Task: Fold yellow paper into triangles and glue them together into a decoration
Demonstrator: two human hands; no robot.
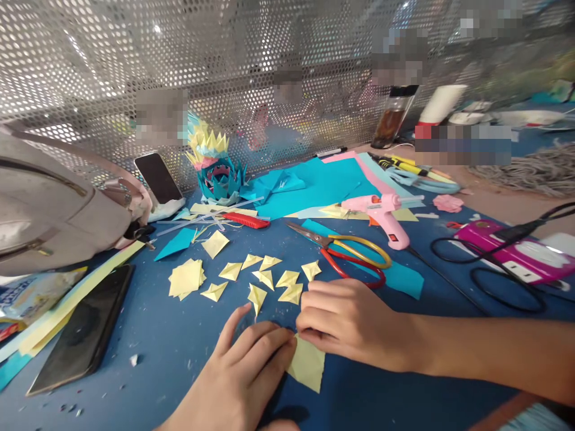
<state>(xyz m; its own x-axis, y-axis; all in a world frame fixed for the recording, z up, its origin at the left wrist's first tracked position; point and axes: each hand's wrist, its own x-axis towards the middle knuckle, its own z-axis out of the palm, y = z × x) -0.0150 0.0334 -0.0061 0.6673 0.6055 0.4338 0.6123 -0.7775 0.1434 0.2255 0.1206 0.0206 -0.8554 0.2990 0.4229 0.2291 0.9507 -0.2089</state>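
Note:
A pale yellow square of paper (308, 363) lies on the blue table between my hands. My right hand (344, 323) is closed, its curled fingers gripping the paper's upper corner. My left hand (251, 371) lies palm down with fingers stretched; its fingertips touch the paper's left side and the little finger is spread apart. Just beyond my fingers are several small folded yellow paper pieces (288, 278). A stack of yellow paper squares (185, 278) sits to their left, with a single yellow square (215, 243) above it.
Scissors (330, 240) lie beyond my right hand, near a pink glue gun (377, 212) and a magenta power strip (498, 248). A red cutter (247, 220), a folded-paper model (220, 179) and blue sheets (318, 182) are behind. A phone (85, 326) and bag (58, 197) are left.

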